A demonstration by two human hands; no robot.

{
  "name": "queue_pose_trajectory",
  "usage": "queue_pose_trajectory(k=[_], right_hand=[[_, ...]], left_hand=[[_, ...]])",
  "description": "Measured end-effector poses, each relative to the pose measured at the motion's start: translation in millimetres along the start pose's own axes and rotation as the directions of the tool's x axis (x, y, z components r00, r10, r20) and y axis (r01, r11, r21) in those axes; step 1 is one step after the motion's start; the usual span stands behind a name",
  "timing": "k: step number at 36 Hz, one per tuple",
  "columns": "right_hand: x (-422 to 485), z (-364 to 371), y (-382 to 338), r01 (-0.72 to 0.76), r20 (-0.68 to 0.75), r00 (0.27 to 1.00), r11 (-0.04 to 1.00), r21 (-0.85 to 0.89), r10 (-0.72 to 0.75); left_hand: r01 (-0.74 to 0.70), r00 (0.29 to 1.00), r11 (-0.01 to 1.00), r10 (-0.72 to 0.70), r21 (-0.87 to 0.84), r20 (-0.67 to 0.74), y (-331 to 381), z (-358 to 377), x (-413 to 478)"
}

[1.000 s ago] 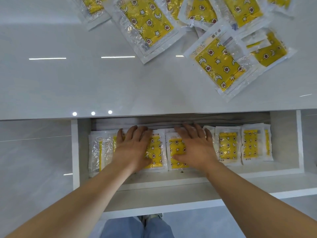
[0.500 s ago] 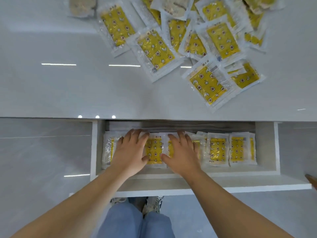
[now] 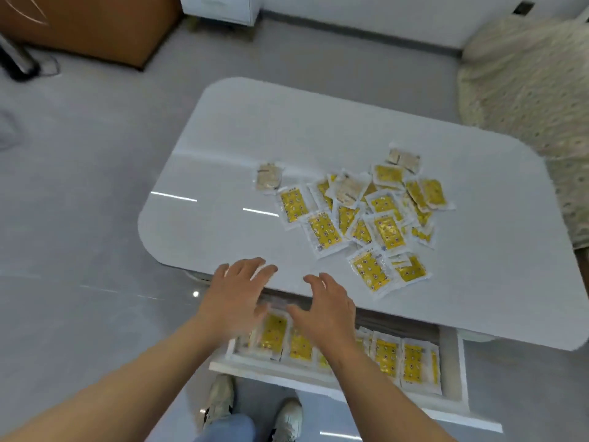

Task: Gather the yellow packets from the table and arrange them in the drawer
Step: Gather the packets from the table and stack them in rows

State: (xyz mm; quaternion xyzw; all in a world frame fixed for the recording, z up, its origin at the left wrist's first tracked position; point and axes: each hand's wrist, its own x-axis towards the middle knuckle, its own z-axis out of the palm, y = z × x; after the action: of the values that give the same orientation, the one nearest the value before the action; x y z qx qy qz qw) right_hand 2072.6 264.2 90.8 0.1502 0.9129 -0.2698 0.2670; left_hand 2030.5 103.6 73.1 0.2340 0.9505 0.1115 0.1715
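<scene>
Packets (image 3: 414, 362) sit edge to edge in one row inside the open drawer (image 3: 452, 371), I judge to leave room for the rest; I count five clearly, with more hidden beneath my arms. My left hand (image 3: 237, 295) and right hand (image 3: 325, 307) hover over the drawer's far edge, fingers spread, gripping nothing, probably bound for the loose pile (image 3: 387, 231) on the table (image 3: 287, 129). That pile shows about fourteen overlapping yellow faces, plus three pale packets (image 3: 269, 178).
</scene>
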Motion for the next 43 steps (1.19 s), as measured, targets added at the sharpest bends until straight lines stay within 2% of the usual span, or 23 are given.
queue_pose_trajectory(k=[5,10,12,22,33,40,43], right_hand=[[-9.0,-35.1,-67.0,0.081,-0.104,0.991,0.996,-0.048,-0.086],[-4.1,-50.4,-147.8,0.137,-0.181,0.972,0.988,-0.075,-0.149],[3.6,-52.2,-184.6,0.154,-0.212,0.962,0.984,-0.088,-0.169],[46.1,-57.8,-389.3,0.192,-0.361,0.906,0.975,-0.112,-0.22],[134.1,-77.0,-547.8,0.249,-0.393,0.871,0.955,-0.161,-0.294],[235.3,-115.3,-628.7,0.279,-0.404,0.86,0.95,-0.139,-0.312],[284.2,-141.1,-662.7,0.284,-0.399,0.86,0.948,-0.142,-0.317]], left_hand=[[0.008,0.983,1.0,-0.008,0.003,-0.183,-24.1,-58.6,-4.8],[0.034,0.957,0.999,-0.021,0.039,-0.288,-78.0,-120.6,-4.4],[0.072,0.958,0.995,-0.05,0.068,-0.282,-107.5,-144.9,-0.9],[-0.036,0.896,0.947,0.172,0.318,-0.41,-278.1,-273.3,11.8],[0.057,0.881,0.931,0.123,0.36,-0.458,-417.9,-373.7,74.0],[0.089,0.84,0.93,0.123,0.357,-0.529,-488.3,-430.1,162.9],[0.137,0.841,0.936,0.064,0.325,-0.538,-517.8,-455.1,211.3]])
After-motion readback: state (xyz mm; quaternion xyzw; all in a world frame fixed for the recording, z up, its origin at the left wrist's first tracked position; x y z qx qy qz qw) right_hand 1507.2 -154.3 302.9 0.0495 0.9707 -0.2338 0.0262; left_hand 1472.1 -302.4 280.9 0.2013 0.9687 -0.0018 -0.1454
